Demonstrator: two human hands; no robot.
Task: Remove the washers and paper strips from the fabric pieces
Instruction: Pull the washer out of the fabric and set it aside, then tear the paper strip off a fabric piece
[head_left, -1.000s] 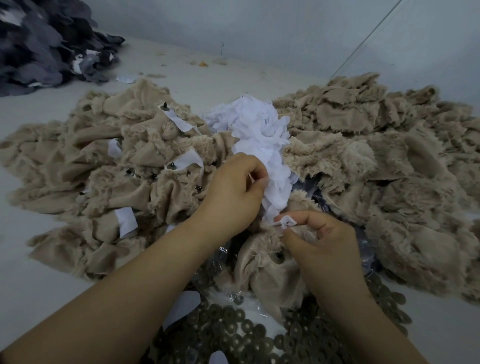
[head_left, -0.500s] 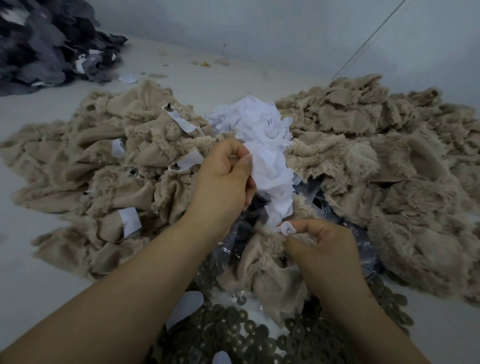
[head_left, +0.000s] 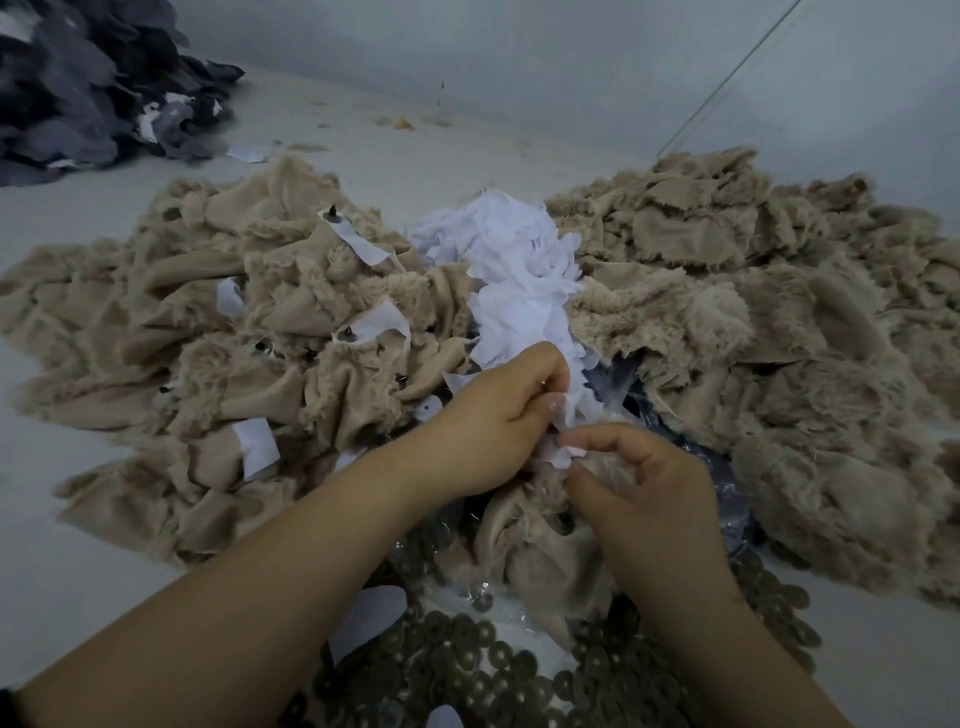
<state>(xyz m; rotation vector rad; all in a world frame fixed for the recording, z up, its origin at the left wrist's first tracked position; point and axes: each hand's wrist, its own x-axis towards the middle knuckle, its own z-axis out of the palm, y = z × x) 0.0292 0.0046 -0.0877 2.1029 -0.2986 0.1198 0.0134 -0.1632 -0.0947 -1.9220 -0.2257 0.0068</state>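
My right hand (head_left: 649, 483) grips a beige furry fabric piece (head_left: 524, 540) low in the middle, thumb and forefinger pinching its top, where a small white paper strip (head_left: 563, 454) sticks out. My left hand (head_left: 493, 415) is curled right beside it, fingertips pinching at that strip, just under the heap of white paper strips (head_left: 519, 270). A spread of dark round washers (head_left: 493, 670) lies below both wrists. The left beige fabric pile (head_left: 234, 332) still carries paper strips (head_left: 353, 241) and dark pins.
A second beige fabric pile (head_left: 779, 312) without strips fills the right side. A dark grey fabric heap (head_left: 78, 88) lies at the far left corner. Crumpled clear plastic (head_left: 727, 493) shows under the fabric near my right hand. The pale surface (head_left: 67, 571) is bare at front left.
My left hand had lifted to the white paper heap, then came back down and right to meet my right hand at the strip. My right hand has kept holding the fabric piece.
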